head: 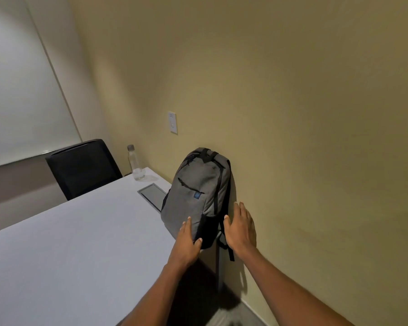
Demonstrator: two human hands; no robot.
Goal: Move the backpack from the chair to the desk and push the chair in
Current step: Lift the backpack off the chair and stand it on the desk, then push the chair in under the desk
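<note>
A grey backpack (pixel 198 196) with black straps stands upright on the right end of the white desk (pixel 80 243), leaning against the beige wall. My left hand (pixel 189 241) lies against the lower front of the backpack, fingers spread and thumb on its bottom corner. My right hand (pixel 242 227) is flat and open beside the backpack's right side, near the wall and the hanging strap, not gripping anything. A black chair (pixel 83 168) stands at the far side of the desk, its back showing above the desk edge.
A clear plastic bottle (pixel 136 163) stands at the desk's far corner by the wall. A grey cable hatch (pixel 152 195) is set into the desk just left of the backpack. A white wall switch plate (pixel 172 122) is above. A whiteboard (pixel 21 90) fills the left wall.
</note>
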